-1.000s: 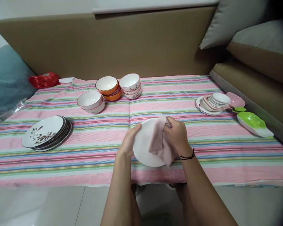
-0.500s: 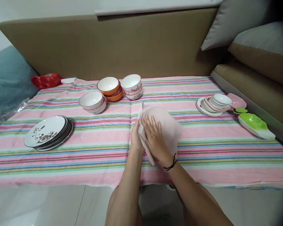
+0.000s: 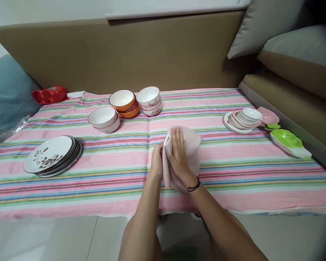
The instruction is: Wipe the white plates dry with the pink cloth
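Note:
A pale pink cloth [image 3: 191,146] is pressed between my two hands, above the near middle of the striped cover. My left hand [image 3: 157,159] grips its left edge with curled fingers, partly hidden by the cloth. Against the cloth's near face lies my right hand [image 3: 179,156], fingers stretched out and close together, a thin black cord on the wrist. Whether anything is inside the folds I cannot tell.
Flowered plates [image 3: 50,154] are stacked at left. White bowls [image 3: 103,117], orange bowls [image 3: 122,101] and more white bowls [image 3: 149,98] stand farther back. Small dishes [image 3: 251,115] and a green leaf-shaped dish [image 3: 288,141] sit right. A striped cover [image 3: 111,188] lies beneath.
My right hand's fingers have drawn together and point more upright. The cloth has bunched up, its loose right side pulled in. The view has shifted slightly.

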The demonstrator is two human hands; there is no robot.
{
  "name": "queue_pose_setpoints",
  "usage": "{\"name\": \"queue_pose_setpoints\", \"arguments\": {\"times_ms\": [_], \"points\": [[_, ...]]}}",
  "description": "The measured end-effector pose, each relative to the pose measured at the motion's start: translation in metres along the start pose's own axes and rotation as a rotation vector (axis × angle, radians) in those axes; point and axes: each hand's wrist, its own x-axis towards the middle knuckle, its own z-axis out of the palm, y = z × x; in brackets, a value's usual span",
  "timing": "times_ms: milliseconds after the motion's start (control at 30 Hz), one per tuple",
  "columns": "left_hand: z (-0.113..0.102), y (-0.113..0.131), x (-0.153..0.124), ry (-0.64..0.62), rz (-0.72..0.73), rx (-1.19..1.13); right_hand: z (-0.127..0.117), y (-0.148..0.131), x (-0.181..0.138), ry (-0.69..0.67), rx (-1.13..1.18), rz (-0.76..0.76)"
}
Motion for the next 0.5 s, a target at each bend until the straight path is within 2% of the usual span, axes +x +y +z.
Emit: {"name": "queue_pose_setpoints", "arguments": {"times_ms": [67, 167, 267, 400, 500], "points": [[0.001, 0.002, -0.004, -0.089, 0.069, 0.186, 0.000, 0.006, 0.006, 0.115, 0.125, 0.057], [0.005, 0.008, -0.010, -0.171, 0.152, 0.286, -0.007, 0.010, 0.011, 0.143, 0.307, 0.072], [0.007, 0.010, -0.014, -0.143, 0.082, 0.225, -0.018, 0.003, 0.009, 0.069, 0.366, 0.027], [0.000, 0.001, -0.011, -0.050, 0.009, 0.151, -0.032, -0.016, -0.002, -0.057, 0.306, -0.087], [-0.004, -0.006, -0.007, -0.056, -0.049, 0.062, -0.036, -0.024, -0.006, -0.111, 0.295, -0.161]]}}
